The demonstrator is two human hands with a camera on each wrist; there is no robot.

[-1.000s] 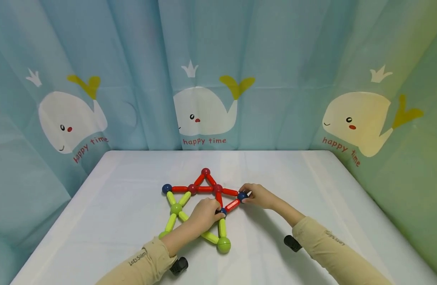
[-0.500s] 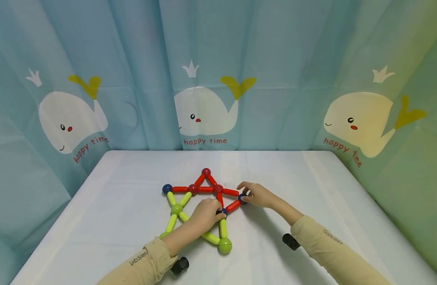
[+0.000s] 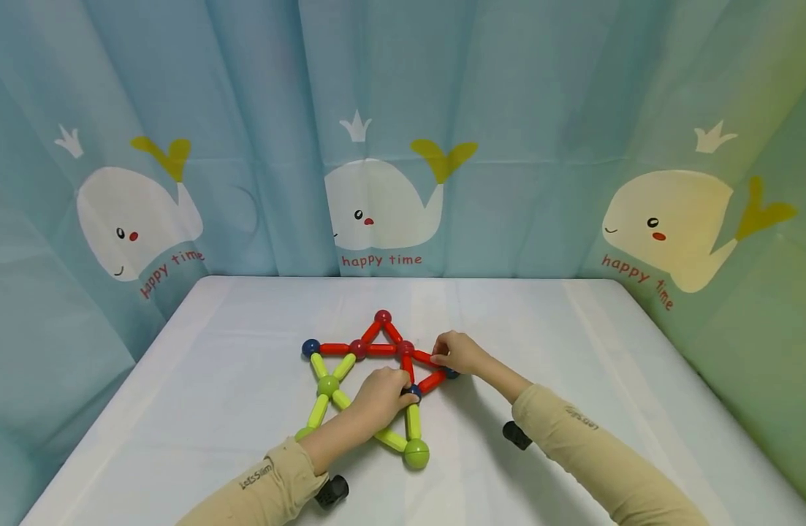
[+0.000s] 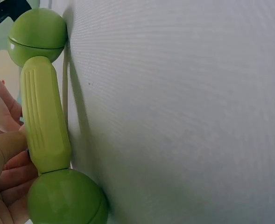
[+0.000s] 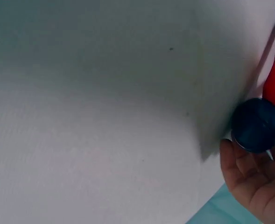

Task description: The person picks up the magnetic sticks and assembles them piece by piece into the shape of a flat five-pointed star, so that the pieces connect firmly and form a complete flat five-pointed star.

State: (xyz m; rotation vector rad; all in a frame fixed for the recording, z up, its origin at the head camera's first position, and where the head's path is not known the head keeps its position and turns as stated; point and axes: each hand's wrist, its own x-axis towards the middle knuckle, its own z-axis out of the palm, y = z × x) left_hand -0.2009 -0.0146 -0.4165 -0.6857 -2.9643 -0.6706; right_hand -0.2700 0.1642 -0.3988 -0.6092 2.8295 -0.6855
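Magnetic sticks and balls form a star-like figure on the table. My left hand (image 3: 376,398) reaches across its middle and pinches a blue ball (image 3: 412,394) where red and yellow-green sticks meet. My right hand (image 3: 462,353) is at the figure's right corner, its thumb and fingertips on a red stick (image 3: 425,357). Just under that hand is another blue ball (image 3: 451,372), partly covered; in the right wrist view this blue ball (image 5: 257,125) lies beside the fingers. A second red stick (image 3: 432,381) joins the two blue balls. Close in the left wrist view is a yellow-green stick (image 4: 45,114) between green balls.
Red sticks and a red ball (image 3: 383,317) make the far point. A third blue ball (image 3: 311,348) marks the left corner, and a green ball (image 3: 416,454) the near right one. The white table (image 3: 541,314) ends at a whale-print curtain (image 3: 527,204).
My right hand has shifted left from the corner blue ball onto the upper red stick, and that ball has slipped slightly nearer. My left hand stays on its blue ball.
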